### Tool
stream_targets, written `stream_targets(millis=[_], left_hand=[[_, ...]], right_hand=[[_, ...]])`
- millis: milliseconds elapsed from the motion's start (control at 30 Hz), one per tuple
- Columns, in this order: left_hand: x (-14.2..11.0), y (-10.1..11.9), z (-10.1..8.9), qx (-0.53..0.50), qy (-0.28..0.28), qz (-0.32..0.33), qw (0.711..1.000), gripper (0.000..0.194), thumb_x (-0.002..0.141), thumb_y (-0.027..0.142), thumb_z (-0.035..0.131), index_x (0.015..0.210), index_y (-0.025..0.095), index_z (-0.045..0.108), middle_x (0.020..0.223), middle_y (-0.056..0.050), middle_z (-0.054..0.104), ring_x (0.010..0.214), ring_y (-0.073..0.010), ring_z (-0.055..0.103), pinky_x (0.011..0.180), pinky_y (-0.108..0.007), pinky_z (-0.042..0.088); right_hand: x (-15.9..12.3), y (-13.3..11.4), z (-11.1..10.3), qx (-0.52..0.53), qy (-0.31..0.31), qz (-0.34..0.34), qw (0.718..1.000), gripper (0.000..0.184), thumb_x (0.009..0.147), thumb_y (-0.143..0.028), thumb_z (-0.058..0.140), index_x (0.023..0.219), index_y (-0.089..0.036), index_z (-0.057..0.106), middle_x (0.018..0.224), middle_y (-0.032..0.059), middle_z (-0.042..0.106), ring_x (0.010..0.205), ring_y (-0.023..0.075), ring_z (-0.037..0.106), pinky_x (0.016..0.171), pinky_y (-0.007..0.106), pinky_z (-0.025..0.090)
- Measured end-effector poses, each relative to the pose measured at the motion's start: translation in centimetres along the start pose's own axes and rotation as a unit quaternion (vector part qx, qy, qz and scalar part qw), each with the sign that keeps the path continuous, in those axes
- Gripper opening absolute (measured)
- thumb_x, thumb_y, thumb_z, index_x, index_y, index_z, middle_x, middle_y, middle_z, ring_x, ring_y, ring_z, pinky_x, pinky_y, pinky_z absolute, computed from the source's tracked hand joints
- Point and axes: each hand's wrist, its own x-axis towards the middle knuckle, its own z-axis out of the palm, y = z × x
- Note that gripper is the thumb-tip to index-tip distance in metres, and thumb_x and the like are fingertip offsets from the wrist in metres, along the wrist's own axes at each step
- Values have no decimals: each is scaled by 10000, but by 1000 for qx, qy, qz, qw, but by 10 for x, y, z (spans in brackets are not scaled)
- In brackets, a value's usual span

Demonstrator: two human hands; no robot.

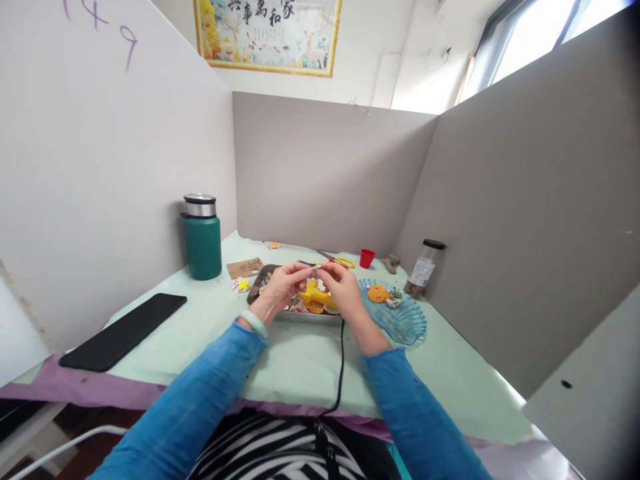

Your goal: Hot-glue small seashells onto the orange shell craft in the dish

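Fingertips pinched together, my left hand (285, 283) and my right hand (343, 287) meet above a metal tray (300, 319). Between them is a small, thin greyish piece; its kind is too small to make out. Under my hands a yellow glue gun (317, 297) lies across the tray, and a black cord (343, 367) runs from that side towards my body. Several shell-like pieces fill the tray, partly hidden by my hands. Just right of my right hand is a blue scalloped plate (407, 323) with an orange piece (379, 293) and small patterned pieces on it.
A green bottle (203, 247) and a black flat pad (125, 331) are on the left. Brown card (244, 268) lies beside the tray. Behind are yellow-handled scissors (345, 262) and a red cup (367, 258); a black-lidded jar (425, 269) is right. Grey partitions (330, 173) enclose the table.
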Motion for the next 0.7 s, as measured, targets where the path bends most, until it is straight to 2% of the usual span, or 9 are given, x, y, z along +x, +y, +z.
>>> stream_targets(millis=[233,333,433,467,500,533,600,633,700], left_hand=[[-3,5,5,58,4,-20,998,302,557,283,879,728,103,706,561,6,567,470,-56,477,466,-185,382],[-1,10,0,91,1,-19,996,342,571,288,869,824,120,710,640,-16,625,495,-72,505,492,-201,411],[4,12,-12,200,50,13,978,286,620,285,829,832,150,691,717,-41,675,500,-97,522,505,-229,428],[6,12,-16,281,70,21,957,216,635,258,809,776,155,683,673,-35,660,505,-110,529,512,-233,429],[7,12,-21,385,85,22,919,149,634,211,792,709,161,673,643,-35,650,542,-131,555,540,-237,439],[7,12,-24,497,85,18,863,106,633,165,769,670,169,671,661,-45,662,623,-158,597,598,-241,457],[7,11,-29,655,33,-17,755,130,664,92,685,755,183,708,815,-67,718,813,-204,655,730,-254,477],[7,11,-30,697,-2,-39,716,215,672,62,643,824,190,724,904,-73,732,888,-215,662,775,-256,474],[6,10,-31,728,-65,-75,678,362,662,29,591,951,197,730,1028,-80,733,961,-229,662,798,-258,470]], right_hand=[[-4,-4,13,118,0,46,992,228,729,-417,643,789,-200,603,592,-44,518,519,107,434,522,246,382],[-3,-2,12,129,8,45,991,220,741,-415,629,785,-206,574,569,-54,493,506,104,431,511,240,375],[-2,3,7,112,24,43,992,215,742,-406,623,799,-208,561,581,-56,508,495,99,437,497,233,372],[-2,5,6,103,28,45,993,215,741,-404,620,802,-207,561,578,-58,512,489,99,438,492,232,370],[-2,6,4,94,32,48,994,216,741,-406,616,804,-207,562,568,-60,512,481,100,436,485,232,366],[-2,8,3,86,37,50,994,219,742,-411,613,805,-207,564,554,-63,509,472,101,435,481,233,363],[-1,12,2,73,47,51,995,225,745,-421,603,804,-207,566,526,-69,498,458,106,431,478,238,362],[-1,13,2,68,52,50,995,226,745,-423,600,803,-207,568,522,-70,497,455,108,431,478,240,362],[-1,16,2,58,60,50,995,224,739,-419,597,801,-206,572,534,-67,505,458,110,434,482,245,366]])
